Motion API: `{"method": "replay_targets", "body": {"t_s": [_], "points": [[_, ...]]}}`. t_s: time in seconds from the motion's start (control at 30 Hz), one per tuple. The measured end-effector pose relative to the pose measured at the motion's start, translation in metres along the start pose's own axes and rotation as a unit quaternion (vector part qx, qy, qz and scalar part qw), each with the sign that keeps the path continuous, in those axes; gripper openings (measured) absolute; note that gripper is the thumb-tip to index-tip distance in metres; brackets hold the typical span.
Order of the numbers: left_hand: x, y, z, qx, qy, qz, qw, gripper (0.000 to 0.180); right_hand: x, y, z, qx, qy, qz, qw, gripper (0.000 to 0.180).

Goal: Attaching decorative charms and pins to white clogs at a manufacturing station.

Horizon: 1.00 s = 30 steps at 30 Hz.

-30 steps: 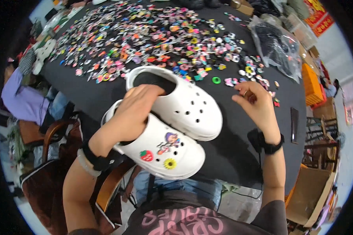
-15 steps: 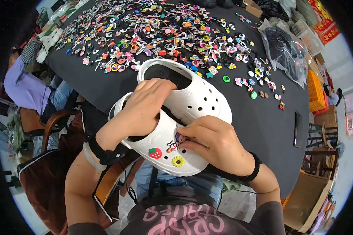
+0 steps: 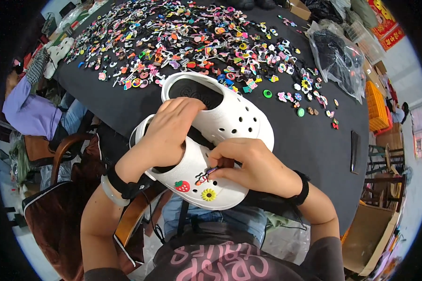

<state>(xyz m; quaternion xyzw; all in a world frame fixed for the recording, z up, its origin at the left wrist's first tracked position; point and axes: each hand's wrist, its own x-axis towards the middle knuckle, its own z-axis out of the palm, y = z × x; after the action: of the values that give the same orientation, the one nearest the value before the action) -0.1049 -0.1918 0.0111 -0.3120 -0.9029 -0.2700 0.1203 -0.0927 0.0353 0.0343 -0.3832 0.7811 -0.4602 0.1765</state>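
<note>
A white clog (image 3: 227, 196) is held in front of me, its toe pointing right. My left hand (image 3: 163, 133) grips it, the fingers reaching into its opening and partly hidden. On its top sit a strawberry charm (image 3: 182, 186), a yellow sunflower charm (image 3: 208, 194) and a small dark-outlined charm (image 3: 201, 178). Pinched between the thumb and fingers of my right hand (image 3: 251, 164) is a small purple shoe charm (image 3: 213, 170), close against the clog's upper; its shape is mostly covered. A second white clog (image 3: 232, 110), with bare holes, lies just beyond.
Colourful shoe charms (image 3: 173, 47) are heaped over the far part of the black table (image 3: 309, 145). Loose charms (image 3: 309, 96) trail to the right, near a clear plastic bag (image 3: 337, 61). A phone (image 3: 355, 152) rests at the right edge. Someone in purple (image 3: 30, 105) sits at left.
My right hand has tilted the purple charm, which now shows edge-on at the clog's upper. The view has shifted slightly, and my left hand keeps its hold.
</note>
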Motion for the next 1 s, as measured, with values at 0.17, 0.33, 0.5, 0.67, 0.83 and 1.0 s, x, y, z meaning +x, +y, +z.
{"method": "replay_targets", "body": {"t_s": [0.17, 0.33, 0.5, 0.67, 0.83, 1.0], "points": [[0.001, 0.003, -0.002, -0.012, -0.009, 0.001, 1.0, 0.053, -0.011, 0.001, 0.005, -0.009, 0.04, -0.027, 0.999, 0.019], [0.002, -0.004, 0.002, -0.016, -0.01, -0.005, 1.0, 0.052, -0.034, -0.004, 0.006, -0.048, 0.012, -0.194, 0.98, 0.016], [0.002, -0.002, -0.001, -0.023, -0.026, -0.028, 0.999, 0.052, -0.079, -0.006, -0.041, -0.057, 0.122, -0.081, 0.988, 0.021], [0.003, -0.002, -0.002, -0.014, -0.025, -0.036, 0.999, 0.052, -0.099, 0.056, -0.107, -0.158, 0.241, 0.182, 0.94, 0.017], [0.007, 0.007, -0.004, -0.022, -0.035, -0.041, 0.998, 0.059, -0.096, 0.109, -0.122, -0.179, 0.22, 0.2, 0.938, 0.014], [0.007, 0.0, -0.003, -0.012, -0.047, -0.033, 0.998, 0.058, -0.075, 0.128, -0.128, -0.109, 0.218, 0.218, 0.945, 0.015]]}}
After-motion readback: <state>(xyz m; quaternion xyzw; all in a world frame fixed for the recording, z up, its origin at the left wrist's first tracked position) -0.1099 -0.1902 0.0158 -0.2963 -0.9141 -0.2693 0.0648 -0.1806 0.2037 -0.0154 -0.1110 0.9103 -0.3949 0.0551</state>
